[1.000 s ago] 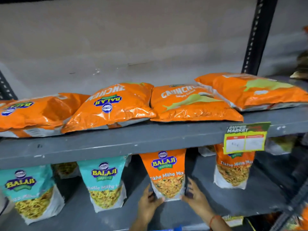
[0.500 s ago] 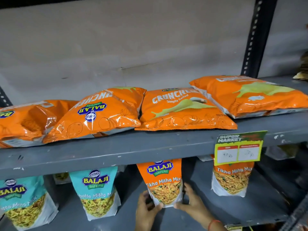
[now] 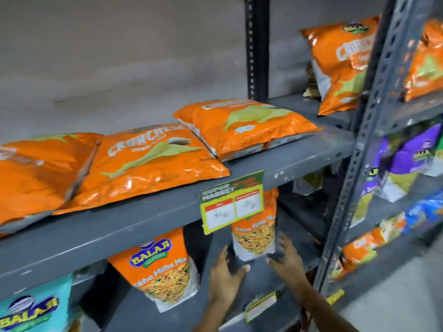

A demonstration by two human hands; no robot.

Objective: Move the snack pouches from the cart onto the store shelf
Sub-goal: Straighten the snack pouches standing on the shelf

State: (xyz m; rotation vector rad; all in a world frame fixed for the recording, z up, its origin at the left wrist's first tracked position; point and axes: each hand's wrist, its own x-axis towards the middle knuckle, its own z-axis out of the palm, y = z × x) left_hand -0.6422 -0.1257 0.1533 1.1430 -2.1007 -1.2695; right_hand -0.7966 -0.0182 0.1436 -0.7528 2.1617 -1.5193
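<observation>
Flanking upright orange pouch (image 3: 254, 232) w/ fingers spread: left hand (image 3: 225, 276), right hand (image 3: 288, 258); contact blurred, price tag (image 3: 232, 203) hides top.

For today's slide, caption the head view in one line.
Both hands reach for an orange Tikha Mitha Mix pouch on the lower shelf.

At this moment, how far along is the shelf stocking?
Done: two pouches already stand on the lower shelf, one teal, one orange. In hand: left hand and right hand flank another orange pouch, touch unclear. Left: the cart is out of view, so cannot tell.
</observation>
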